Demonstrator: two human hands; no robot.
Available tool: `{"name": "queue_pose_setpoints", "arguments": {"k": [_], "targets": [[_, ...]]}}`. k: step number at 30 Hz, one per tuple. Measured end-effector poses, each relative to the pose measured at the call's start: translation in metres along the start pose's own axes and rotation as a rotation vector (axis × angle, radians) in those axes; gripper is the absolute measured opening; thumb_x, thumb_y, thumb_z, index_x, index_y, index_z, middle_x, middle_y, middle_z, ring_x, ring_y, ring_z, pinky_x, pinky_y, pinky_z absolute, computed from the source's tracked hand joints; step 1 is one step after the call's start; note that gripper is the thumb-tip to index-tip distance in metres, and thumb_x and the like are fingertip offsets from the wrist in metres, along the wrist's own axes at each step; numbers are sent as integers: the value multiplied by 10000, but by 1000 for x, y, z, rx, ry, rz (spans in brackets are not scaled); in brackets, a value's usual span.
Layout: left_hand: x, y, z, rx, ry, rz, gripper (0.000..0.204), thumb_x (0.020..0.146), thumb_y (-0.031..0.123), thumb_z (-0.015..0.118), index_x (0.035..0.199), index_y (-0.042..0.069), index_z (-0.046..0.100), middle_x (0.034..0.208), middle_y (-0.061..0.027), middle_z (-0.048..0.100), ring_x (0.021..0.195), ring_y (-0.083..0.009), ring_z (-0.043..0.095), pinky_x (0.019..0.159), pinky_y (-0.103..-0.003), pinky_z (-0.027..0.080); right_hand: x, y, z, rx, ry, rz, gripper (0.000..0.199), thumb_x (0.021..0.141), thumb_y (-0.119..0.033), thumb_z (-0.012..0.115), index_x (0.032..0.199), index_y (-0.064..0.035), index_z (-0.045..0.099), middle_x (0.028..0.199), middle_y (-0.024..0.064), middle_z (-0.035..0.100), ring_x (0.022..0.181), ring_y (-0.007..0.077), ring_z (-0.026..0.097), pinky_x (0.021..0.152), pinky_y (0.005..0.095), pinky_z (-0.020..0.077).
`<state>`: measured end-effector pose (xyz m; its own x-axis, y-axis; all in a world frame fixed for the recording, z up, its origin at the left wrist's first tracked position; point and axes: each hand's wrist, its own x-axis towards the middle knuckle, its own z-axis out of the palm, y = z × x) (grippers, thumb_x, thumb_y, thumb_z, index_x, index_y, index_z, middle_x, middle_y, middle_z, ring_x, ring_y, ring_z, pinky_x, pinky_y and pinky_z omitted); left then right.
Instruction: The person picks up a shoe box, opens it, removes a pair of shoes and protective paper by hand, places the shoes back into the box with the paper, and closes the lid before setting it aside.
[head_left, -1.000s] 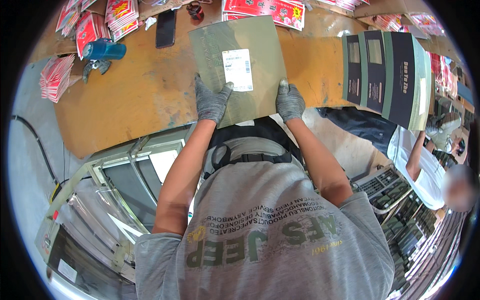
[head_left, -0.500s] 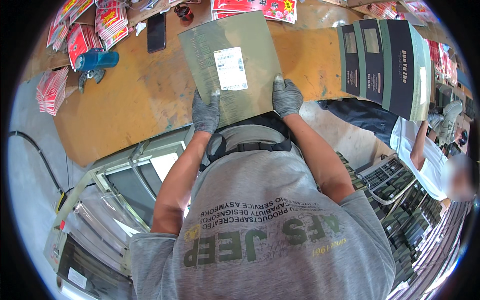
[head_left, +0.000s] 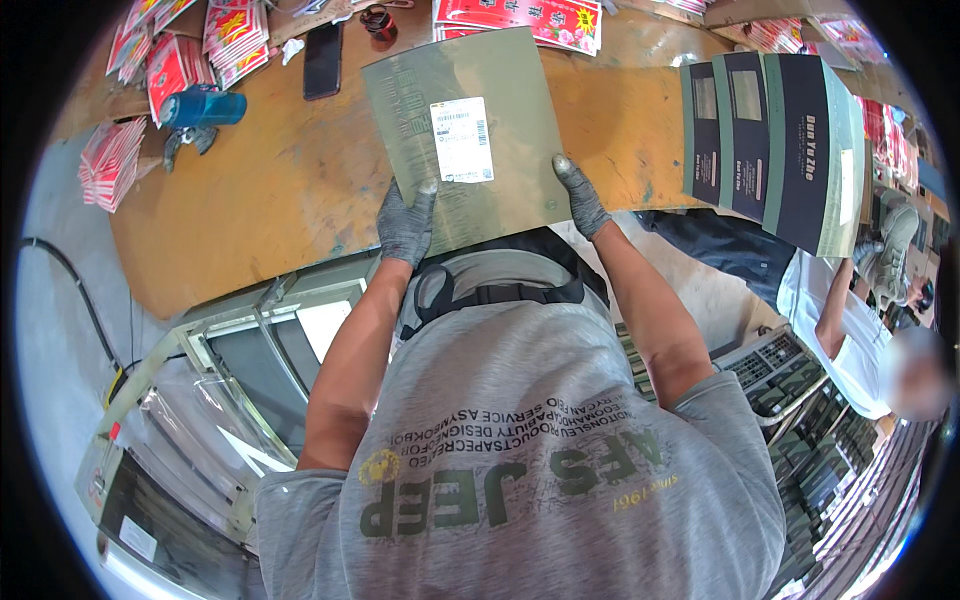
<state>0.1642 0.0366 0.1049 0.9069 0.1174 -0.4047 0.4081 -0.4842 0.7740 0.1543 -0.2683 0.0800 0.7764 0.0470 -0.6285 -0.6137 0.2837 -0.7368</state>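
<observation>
The grey-gloved left hand is pinching a flat, olive-green rectangular package; the grey-gloved right hand, partly open, is sitting at its opposite edge.

I'm getting a bright, pretty even feed. Table looks crisp, clear plastic catches glare, the far-right person's head is blurred, straight edges bow toward the rim, and my corners go black.
</observation>
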Motion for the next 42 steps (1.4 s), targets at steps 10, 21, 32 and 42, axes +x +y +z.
{"name": "queue_pose_setpoints", "arguments": {"k": [10,21,32,42], "targets": [[13,-17,-93,-218,-187,219,614,960,453,643,1345,-19,569,1275,-124,661,1156,-292,633,1067,-405,456,-27,-116,28,62,-513,142,938,799,-482,741,1538,-53,354,1472,156,494,1320,278,525,1122,461,409],[20,124,-208,648,-490,530,745,881,468,702,1416,1,478,1335,-162,586,1191,-316,599,1087,-437,442,8,-166,27,92,-722,275,898,776,-609,719,1451,-65,488,1384,159,584,1234,283,590,1029,479,471],[-13,133,-228,743,-488,390,896,802,507,755,1464,13,405,1378,-198,520,1214,-342,573,1092,-461,440,19,-162,17,-12,-750,250,784,849,-575,646,1428,-65,508,1360,156,603,1210,278,606,1005,475,488],[-35,129,-219,793,-459,403,1042,731,541,803,1507,24,339,1417,-231,460,1235,-365,549,1095,-484,437,30,-150,15,-5,-725,284,687,916,-544,580,1406,-65,525,1338,153,619,1189,274,622,984,471,503]]}}
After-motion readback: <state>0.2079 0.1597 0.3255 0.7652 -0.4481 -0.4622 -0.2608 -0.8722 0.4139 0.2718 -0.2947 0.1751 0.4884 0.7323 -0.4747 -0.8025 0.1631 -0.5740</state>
